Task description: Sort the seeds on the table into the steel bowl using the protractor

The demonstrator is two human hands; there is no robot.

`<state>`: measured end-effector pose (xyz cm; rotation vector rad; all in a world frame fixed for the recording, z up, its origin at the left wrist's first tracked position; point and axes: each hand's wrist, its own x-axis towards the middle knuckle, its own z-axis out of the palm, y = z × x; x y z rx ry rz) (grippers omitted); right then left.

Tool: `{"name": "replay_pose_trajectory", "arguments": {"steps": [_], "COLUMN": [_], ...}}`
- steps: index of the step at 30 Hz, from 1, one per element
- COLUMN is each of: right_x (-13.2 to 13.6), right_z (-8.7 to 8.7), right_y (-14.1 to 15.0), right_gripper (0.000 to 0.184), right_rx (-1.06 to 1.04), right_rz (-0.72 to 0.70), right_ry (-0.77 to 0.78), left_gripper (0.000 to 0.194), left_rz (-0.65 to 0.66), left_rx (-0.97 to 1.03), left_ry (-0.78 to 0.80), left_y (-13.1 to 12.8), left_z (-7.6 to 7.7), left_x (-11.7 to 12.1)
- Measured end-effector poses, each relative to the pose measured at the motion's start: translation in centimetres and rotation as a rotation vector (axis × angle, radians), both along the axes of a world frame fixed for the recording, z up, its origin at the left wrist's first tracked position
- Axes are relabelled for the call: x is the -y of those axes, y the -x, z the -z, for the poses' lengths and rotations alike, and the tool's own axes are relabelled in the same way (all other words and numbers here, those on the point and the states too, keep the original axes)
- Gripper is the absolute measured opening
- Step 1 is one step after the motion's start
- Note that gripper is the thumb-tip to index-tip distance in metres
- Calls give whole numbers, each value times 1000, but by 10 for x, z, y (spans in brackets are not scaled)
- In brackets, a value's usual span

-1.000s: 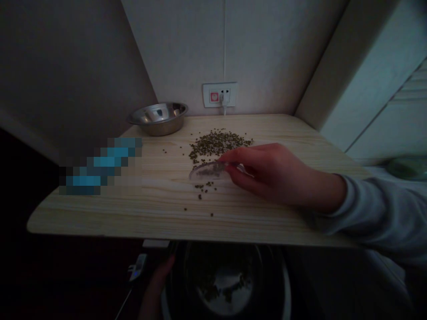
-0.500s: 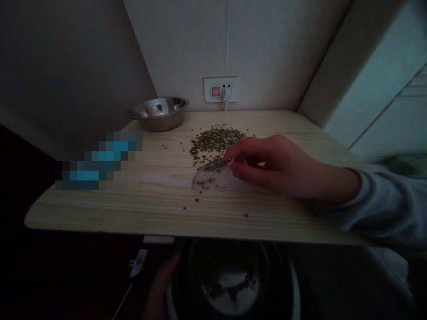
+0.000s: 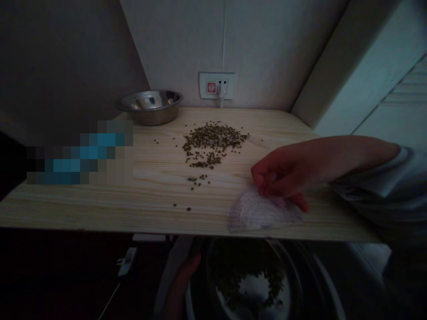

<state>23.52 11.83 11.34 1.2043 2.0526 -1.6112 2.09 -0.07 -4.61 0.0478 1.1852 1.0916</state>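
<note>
My right hand has its fingers closed on a clear plastic protractor, which lies close to the table's front edge. Farther back, a pile of small dark green beans spreads over the wooden tabletop, with a few strays nearer the front. Below that edge is a metal basin with more beans in its bottom. At its left side, my left hand grips the basin, the thumb showing and the other fingers hidden.
A shiny steel bowl stands at the back left of the table. A blurred-out blue item lies at the left. On the wall is a socket with a plug in it. Below the table hangs a white plug with a cable.
My right hand has brought the protractor from beside the bean pile to the front edge, farther right. The basin and my left hand have shifted right. The view has moved slightly.
</note>
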Motion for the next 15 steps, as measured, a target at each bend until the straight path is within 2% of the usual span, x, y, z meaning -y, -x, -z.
{"name": "replay_pose_trajectory", "arguments": {"steps": [2,4,6,10,15], "right_x": [8,15,18,12,8], "right_z": [-1,-1,1,12,24], "right_y": [6,12,17,24,33], "right_gripper": [6,7,8,13,16], "right_rx": [-6,-35,-100,-271,-294], "right_rz": [-23,-40,-27,108,147], "right_ry": [68,99,62,-244,-643], "left_gripper": [13,12,17,20,18], "left_rz": [48,11,-55,-123,-130], "left_rx": [-80,-95,-124,-143,11], "left_ry": [41,70,83,97,159], "left_y": [-2,-1,1,6,10], "left_z": [-8,-12,-11,-14,-34], "left_x": [2,4,6,5,-6]}}
